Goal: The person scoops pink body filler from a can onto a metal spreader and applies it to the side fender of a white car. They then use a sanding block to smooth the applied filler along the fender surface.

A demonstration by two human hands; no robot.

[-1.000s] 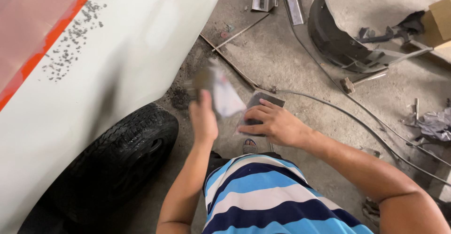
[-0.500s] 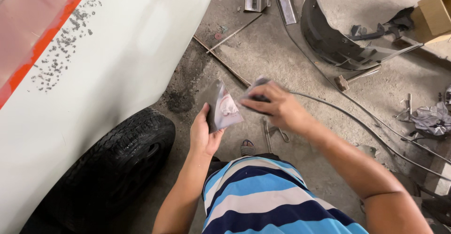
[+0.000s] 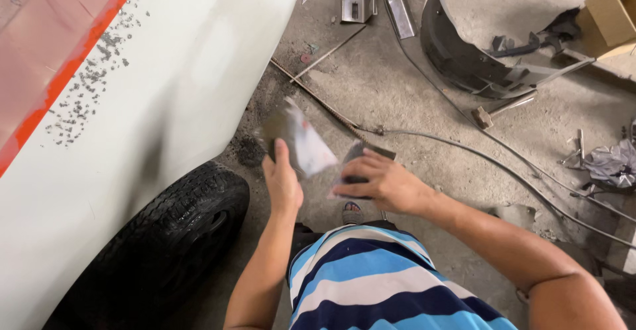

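Left hand (image 3: 281, 183) gripped a blurry flat grey-white putty board (image 3: 299, 143), tilted up-left toward the white car panel (image 3: 165, 85); right hand (image 3: 379, 183) clutched a dark flat scraper (image 3: 361, 152) just beside it.

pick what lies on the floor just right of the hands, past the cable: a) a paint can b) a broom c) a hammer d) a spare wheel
c: a hammer lies on the concrete floor beyond the cable, beside the black curved fender liner, up and to the right of the right hand; no paint can, broom or loose wheel is there.
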